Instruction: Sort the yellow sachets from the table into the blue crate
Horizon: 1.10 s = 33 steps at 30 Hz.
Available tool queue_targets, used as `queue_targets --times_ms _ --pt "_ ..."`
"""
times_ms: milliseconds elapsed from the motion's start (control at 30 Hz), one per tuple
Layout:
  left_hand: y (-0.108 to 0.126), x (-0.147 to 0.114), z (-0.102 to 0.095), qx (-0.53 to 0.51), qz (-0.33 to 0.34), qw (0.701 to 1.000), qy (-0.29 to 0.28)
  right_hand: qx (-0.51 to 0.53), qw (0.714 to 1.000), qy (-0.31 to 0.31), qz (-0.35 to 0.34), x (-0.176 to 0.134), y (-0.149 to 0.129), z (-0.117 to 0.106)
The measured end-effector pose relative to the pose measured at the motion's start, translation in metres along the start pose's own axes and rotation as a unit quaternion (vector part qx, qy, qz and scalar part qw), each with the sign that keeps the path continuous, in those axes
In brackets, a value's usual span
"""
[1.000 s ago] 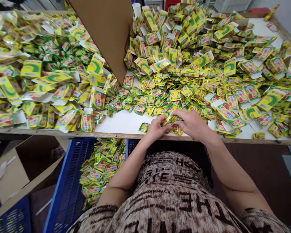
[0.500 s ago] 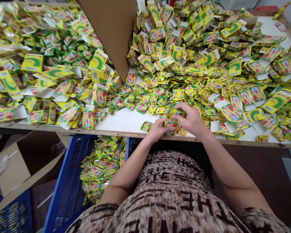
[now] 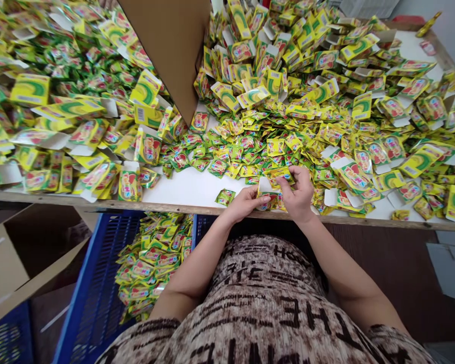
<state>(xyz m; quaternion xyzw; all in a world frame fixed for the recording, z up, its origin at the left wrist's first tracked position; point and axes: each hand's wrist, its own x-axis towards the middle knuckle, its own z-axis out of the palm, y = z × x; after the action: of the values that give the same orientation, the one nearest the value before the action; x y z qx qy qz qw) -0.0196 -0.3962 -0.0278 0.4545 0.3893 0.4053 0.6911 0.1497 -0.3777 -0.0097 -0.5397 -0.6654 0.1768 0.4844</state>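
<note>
My left hand (image 3: 246,203) is closed on a small yellow-and-green carton (image 3: 266,190) at the table's front edge, its white flap standing up. Just to the right, my right hand (image 3: 299,194) pinches a small yellow candy packet (image 3: 279,174) above the carton. The packet is held close to the flap. A green packet (image 3: 225,197) lies alone on the white tabletop, left of my left hand. Beyond both hands spreads a heap of loose yellow and green packets (image 3: 246,144).
A brown cardboard panel (image 3: 174,55) stands between two heaps. Open-flapped cartons (image 3: 352,174) are piled at right, more cartons (image 3: 81,134) at left. Below the table's wooden edge (image 3: 182,208) a blue crate (image 3: 84,283) holds filled cartons (image 3: 151,263). An opened cardboard box (image 3: 7,263) lies lower left.
My right hand has turned and drawn slightly back, bringing the yellow packet into clearer sight above the carton. The carton's white flap shows now. The view has shifted a little.
</note>
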Motion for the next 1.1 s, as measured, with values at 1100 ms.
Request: queue_targets --times_ms 1100 --pt "-0.001 0.0 -0.001 0.004 0.019 1.0 0.004 -0.085 0.96 -0.234 -0.127 0.034 -0.035 -0.03"
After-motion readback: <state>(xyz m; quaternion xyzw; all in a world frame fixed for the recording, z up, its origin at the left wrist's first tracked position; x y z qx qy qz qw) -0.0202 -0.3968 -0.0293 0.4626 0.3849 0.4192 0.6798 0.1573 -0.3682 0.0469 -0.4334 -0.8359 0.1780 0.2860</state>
